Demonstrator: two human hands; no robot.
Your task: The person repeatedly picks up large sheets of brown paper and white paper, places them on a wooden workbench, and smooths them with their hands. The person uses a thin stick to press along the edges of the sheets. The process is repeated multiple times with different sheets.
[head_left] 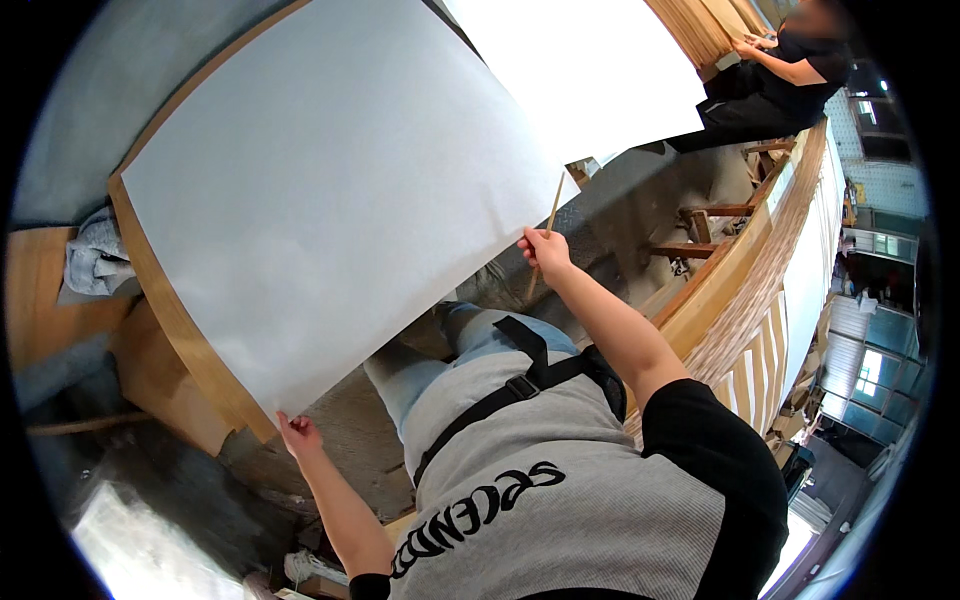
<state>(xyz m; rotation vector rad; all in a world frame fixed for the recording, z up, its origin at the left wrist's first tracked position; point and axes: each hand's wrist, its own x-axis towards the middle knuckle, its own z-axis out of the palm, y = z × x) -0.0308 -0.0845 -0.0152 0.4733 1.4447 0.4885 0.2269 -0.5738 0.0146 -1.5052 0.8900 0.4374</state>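
Observation:
A large white paper sheet (340,180) spreads out in front of me over a brown sheet or board (185,335), whose edge shows along the left side. At the sheet's near left corner, my left hand (300,436) is closed, its thumb and fingers pinching that corner. My right hand (546,252) is closed round a thin wooden stick (555,205) at the near right part of the sheet. The stick stands nearly upright in the picture, and the fingers of that hand touch the sheet's edge or lie right beside it; I cannot tell which.
A second bright white sheet (580,70) lies beyond, at the upper right. Another person (790,80) sits there, hands on brown strips (695,30). A long stack of wood-coloured sheets (740,270) runs along the right. A grey cloth (97,252) lies at left.

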